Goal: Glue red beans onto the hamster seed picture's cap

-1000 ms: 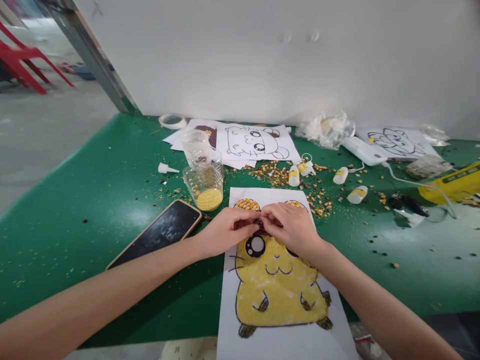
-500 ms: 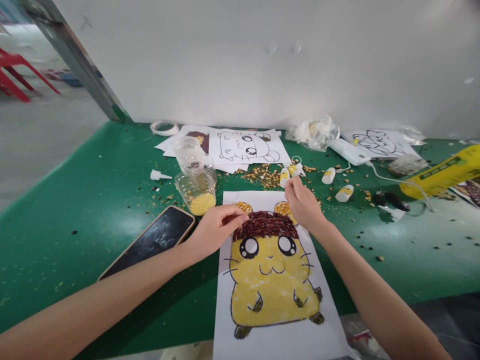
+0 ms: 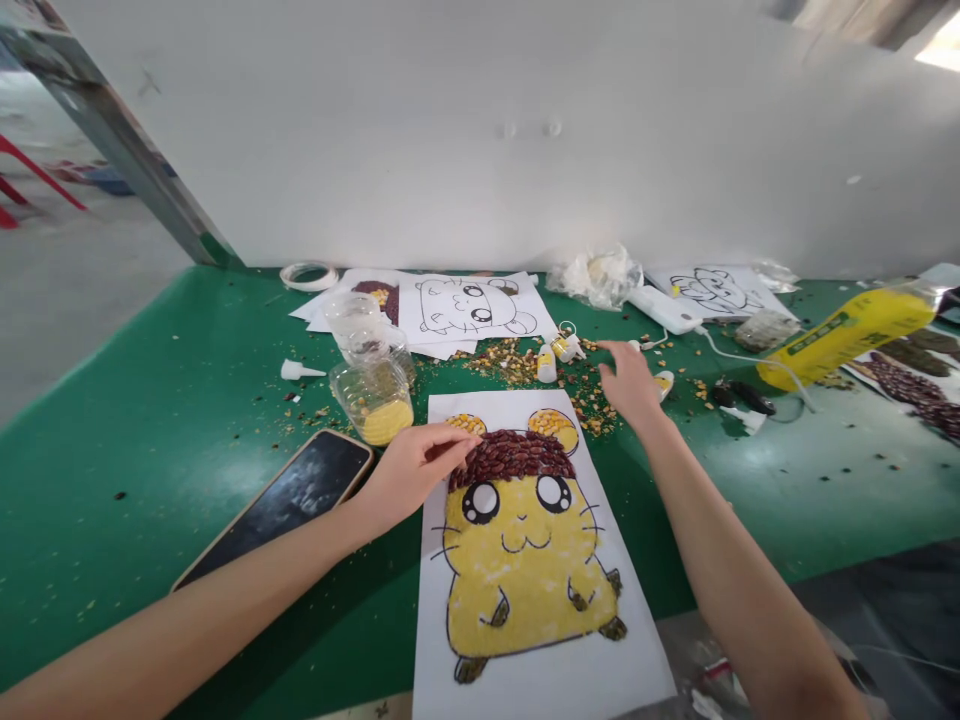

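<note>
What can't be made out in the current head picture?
Head view:
Whether the left hand pinches anything: too small to tell.
Part of the white bottle beside the right hand: hidden by that hand.
What the red bars belong to: cut off by the left edge.

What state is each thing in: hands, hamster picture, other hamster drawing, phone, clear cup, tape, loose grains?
left hand: fingertips close together, grip unclear
right hand: fingers apart, near scattered grains
hamster picture: flat, face up, mostly filled in
other hamster drawing: mostly unfilled
phone: screen up, looks dark
clear cup: partly filled, yellow contents
tape: flat
loose grains: scattered
</note>
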Action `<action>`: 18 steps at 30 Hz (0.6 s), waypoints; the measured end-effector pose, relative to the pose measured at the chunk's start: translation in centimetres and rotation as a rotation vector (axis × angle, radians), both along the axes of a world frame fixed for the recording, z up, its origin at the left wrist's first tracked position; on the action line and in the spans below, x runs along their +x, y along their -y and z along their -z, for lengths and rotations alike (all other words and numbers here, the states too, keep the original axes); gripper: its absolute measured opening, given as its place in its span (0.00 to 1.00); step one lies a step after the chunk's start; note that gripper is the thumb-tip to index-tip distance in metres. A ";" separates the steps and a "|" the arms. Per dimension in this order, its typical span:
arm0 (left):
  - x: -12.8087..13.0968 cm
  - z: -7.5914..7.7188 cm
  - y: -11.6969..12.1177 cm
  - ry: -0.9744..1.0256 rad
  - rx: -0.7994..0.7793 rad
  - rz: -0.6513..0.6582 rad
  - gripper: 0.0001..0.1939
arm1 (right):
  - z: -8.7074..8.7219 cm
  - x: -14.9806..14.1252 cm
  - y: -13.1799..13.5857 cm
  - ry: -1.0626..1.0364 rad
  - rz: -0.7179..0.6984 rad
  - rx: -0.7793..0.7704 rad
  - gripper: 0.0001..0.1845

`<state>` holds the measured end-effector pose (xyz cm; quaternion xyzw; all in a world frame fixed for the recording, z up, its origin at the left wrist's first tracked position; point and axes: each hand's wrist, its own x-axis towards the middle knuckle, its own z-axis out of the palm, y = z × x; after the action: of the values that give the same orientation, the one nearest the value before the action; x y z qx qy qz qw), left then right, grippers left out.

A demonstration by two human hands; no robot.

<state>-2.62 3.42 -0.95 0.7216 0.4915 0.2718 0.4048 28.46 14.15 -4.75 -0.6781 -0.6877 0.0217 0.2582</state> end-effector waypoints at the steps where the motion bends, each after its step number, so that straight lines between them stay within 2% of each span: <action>1: 0.0 0.0 0.0 -0.008 0.001 0.012 0.15 | 0.4 0.0 -0.1 0.018 -0.027 -0.027 0.20; 4: 0.0 -0.1 0.0 -0.025 -0.013 0.032 0.16 | 1.1 -0.4 -0.1 0.033 -0.068 -0.060 0.19; 8: -0.1 0.1 -0.1 -0.020 -0.017 0.035 0.16 | 1.2 -0.7 0.0 0.035 -0.063 -0.064 0.18; 14: 0.0 0.3 -0.1 -0.020 -0.030 0.039 0.16 | 2.0 -0.4 -1.3 0.020 -0.053 -0.058 0.25; 18: 0.1 0.4 -0.1 -0.029 -0.038 0.046 0.15 | 2.0 -0.2 -1.5 0.010 -0.116 -0.074 0.21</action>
<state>-2.52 3.49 -1.30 0.7287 0.4858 0.2424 0.4174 28.30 15.65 -6.71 -0.6463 -0.7259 0.0588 0.2277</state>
